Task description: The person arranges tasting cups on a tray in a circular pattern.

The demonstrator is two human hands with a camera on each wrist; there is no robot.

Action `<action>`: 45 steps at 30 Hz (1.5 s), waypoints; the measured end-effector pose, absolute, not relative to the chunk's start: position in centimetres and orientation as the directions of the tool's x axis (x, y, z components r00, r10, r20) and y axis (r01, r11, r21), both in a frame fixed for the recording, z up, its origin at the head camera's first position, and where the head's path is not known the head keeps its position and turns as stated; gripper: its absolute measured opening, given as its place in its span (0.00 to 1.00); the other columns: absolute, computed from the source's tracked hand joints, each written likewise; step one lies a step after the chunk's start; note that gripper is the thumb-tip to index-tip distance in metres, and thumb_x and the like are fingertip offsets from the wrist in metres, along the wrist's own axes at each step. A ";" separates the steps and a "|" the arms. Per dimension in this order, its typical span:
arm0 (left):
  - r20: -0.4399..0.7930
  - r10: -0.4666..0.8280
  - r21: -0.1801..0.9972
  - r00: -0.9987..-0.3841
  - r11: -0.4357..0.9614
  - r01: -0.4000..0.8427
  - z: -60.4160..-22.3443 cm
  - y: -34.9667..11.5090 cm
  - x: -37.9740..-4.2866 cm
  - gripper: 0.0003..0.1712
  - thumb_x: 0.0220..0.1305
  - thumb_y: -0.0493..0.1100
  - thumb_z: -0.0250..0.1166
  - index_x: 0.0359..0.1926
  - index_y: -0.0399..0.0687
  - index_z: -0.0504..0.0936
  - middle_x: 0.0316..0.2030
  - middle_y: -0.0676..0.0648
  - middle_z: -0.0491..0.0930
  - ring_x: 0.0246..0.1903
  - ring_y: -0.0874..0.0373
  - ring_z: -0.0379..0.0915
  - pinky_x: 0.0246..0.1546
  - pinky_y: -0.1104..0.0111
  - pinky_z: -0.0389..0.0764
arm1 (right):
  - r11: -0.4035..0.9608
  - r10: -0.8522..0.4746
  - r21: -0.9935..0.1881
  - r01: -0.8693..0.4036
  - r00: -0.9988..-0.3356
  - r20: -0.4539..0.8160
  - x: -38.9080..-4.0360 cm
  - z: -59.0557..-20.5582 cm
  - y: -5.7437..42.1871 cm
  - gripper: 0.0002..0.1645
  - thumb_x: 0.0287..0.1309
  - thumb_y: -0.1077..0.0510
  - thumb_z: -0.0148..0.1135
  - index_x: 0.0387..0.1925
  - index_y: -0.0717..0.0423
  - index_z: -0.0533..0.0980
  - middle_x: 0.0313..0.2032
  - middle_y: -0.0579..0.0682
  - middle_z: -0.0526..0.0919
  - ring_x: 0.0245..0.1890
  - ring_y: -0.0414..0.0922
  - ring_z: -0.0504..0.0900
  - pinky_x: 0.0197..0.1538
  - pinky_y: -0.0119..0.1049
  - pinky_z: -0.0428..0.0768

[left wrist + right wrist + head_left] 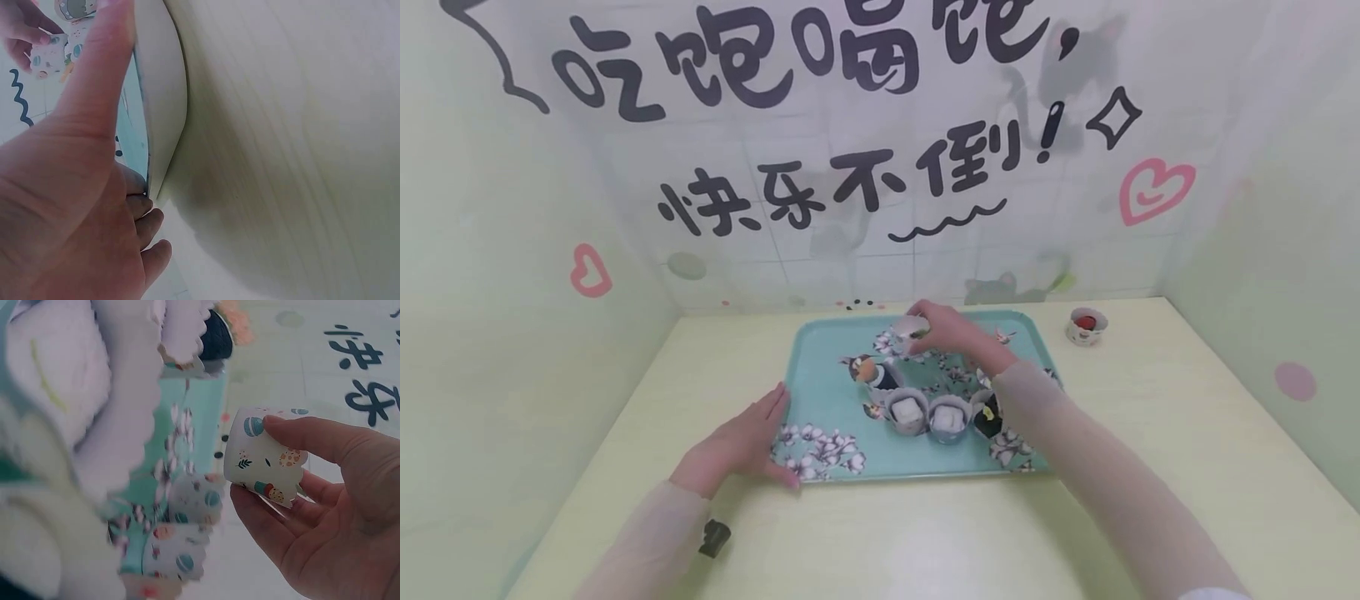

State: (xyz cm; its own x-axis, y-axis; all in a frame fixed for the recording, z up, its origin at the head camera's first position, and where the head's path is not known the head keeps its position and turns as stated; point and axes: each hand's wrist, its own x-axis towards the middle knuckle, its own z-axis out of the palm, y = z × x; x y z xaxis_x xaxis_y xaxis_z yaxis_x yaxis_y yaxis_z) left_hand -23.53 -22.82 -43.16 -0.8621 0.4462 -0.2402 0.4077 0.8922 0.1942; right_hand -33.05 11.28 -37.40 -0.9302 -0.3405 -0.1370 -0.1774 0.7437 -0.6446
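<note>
My right hand (946,327) holds a printed paper baking cup (269,456) with a scalloped rim over the back of the turquoise floral tray (827,342); its contents cannot be made out. The thumb lies across the cup's side. At the tray's front left corner is my left hand (748,442), its thumb along the front rim and its fingers round the left side. Two paper cups on the tray hold white cube-shaped pieces (907,409). Beside them stand a cup with a black-and-yellow piece (988,419) and one with an orange-and-dark piece (868,371).
On the table (925,533), beyond the tray's back right corner, sits another paper cup (1086,327) with something red inside. A small black object (715,537) shows by my left wrist. Behind the table rises a printed curtain (850,267) with lettering.
</note>
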 end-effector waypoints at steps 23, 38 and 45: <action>-0.241 0.440 0.212 -0.865 0.894 0.395 -43.3 -22.9 -23.4 0.86 0.29 0.77 0.75 0.76 0.27 0.44 0.77 0.27 0.40 0.76 0.30 0.43 0.75 0.43 0.58 | 0.796 -0.384 -0.579 -0.177 -0.887 -0.257 -34.0 -39.4 7.3 0.35 0.63 0.52 0.66 0.68 0.56 0.67 0.66 0.57 0.73 0.63 0.54 0.74 0.64 0.51 0.77; -0.232 0.438 0.195 -0.868 0.895 0.400 -43.0 -23.0 -23.5 0.86 0.29 0.76 0.75 0.76 0.27 0.45 0.77 0.27 0.42 0.76 0.31 0.44 0.75 0.44 0.59 | 0.758 -0.457 -0.616 -0.214 -0.848 -0.268 -33.5 -38.0 9.5 0.37 0.67 0.47 0.61 0.70 0.60 0.65 0.66 0.62 0.73 0.62 0.55 0.77 0.61 0.48 0.82; -0.240 0.434 0.213 -0.868 0.896 0.389 -43.0 -22.9 -23.4 0.85 0.30 0.75 0.76 0.76 0.26 0.45 0.77 0.27 0.41 0.76 0.31 0.43 0.75 0.44 0.58 | 0.750 -0.411 -0.623 -0.224 -0.895 -0.172 -33.3 -36.5 12.4 0.32 0.68 0.50 0.60 0.67 0.61 0.68 0.63 0.62 0.77 0.64 0.57 0.75 0.65 0.52 0.77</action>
